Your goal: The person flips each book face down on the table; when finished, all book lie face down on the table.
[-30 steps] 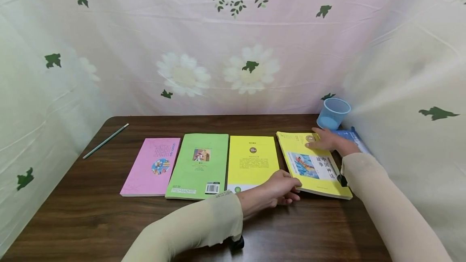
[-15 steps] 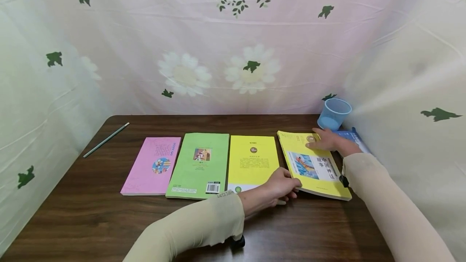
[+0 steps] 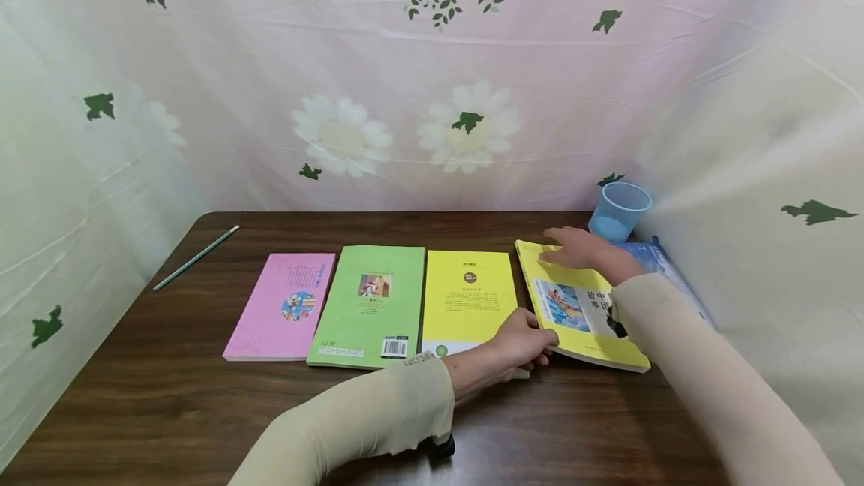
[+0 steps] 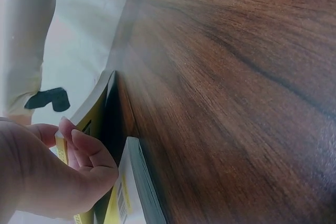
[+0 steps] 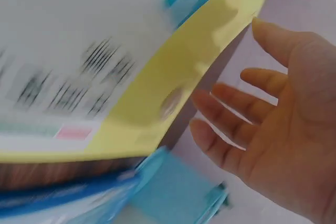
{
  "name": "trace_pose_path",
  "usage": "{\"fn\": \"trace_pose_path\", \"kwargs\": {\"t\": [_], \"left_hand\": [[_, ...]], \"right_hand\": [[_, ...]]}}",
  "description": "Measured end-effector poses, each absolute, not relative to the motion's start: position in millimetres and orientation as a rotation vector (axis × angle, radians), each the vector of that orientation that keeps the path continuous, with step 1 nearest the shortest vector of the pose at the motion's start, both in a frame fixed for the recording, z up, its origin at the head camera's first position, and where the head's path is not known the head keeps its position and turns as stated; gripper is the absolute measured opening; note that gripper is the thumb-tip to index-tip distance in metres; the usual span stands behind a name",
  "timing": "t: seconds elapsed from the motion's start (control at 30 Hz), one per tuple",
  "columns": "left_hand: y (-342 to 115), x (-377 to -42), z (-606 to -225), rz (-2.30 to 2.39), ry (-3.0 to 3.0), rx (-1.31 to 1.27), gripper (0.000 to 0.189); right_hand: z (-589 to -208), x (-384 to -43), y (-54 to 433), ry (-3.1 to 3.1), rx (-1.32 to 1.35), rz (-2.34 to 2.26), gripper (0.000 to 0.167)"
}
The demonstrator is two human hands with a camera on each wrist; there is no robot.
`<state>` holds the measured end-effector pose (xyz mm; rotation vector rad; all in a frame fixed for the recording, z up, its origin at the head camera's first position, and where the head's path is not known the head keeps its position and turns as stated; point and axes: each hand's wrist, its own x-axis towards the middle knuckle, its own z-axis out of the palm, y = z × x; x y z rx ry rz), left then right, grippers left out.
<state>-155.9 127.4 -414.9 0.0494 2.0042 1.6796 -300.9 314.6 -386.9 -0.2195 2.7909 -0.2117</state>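
A yellow book [image 3: 586, 343] with a boat picture on its cover lies slanted at the right end of a row of books. At its lower left corner, my left hand [image 3: 520, 343] pinches the edge between thumb and fingers; in the left wrist view that edge is lifted off the table. Over the book's far edge hovers my right hand [image 3: 582, 247], fingers spread. The right wrist view shows the right fingers [image 5: 231, 108] loosely extended beside the cover, gripping nothing. Left of it lies a second yellow book [image 3: 469, 295], back cover up, partly hidden by the left hand.
A green book [image 3: 371, 306] and a pink book [image 3: 280, 313] lie farther left. A blue cup [image 3: 617, 212] stands at the back right, near a blue book [image 3: 651, 253] partly under the right arm. A thin stick [image 3: 196, 257] lies at the far left.
My right hand has come off the slanted yellow book's top right and shifted left along its far edge. The left hand keeps its pinch on the corner.
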Motion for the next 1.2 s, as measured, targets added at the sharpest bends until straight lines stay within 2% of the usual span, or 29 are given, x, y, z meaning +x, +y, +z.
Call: {"fn": "trace_pose_path", "kwargs": {"t": [0.17,0.37,0.73,1.2], "left_hand": [[127,-156,-413,1.688,2.012,0.055,0.007],[127,-155,-411,1.705,2.007,0.041,0.018],[127,-153,-413,1.731,1.988,0.044,0.023],[132,-148,-410,1.743,2.018,0.062,0.024]], "right_hand": [[-382,-303,281,2.751,-0.273,-0.172,0.071],[-383,-307,254,2.722,-0.217,-0.048,0.078],[-390,-302,230,2.725,-0.28,0.213,0.062],[-387,-301,218,2.807,-0.281,0.314,0.065]]}}
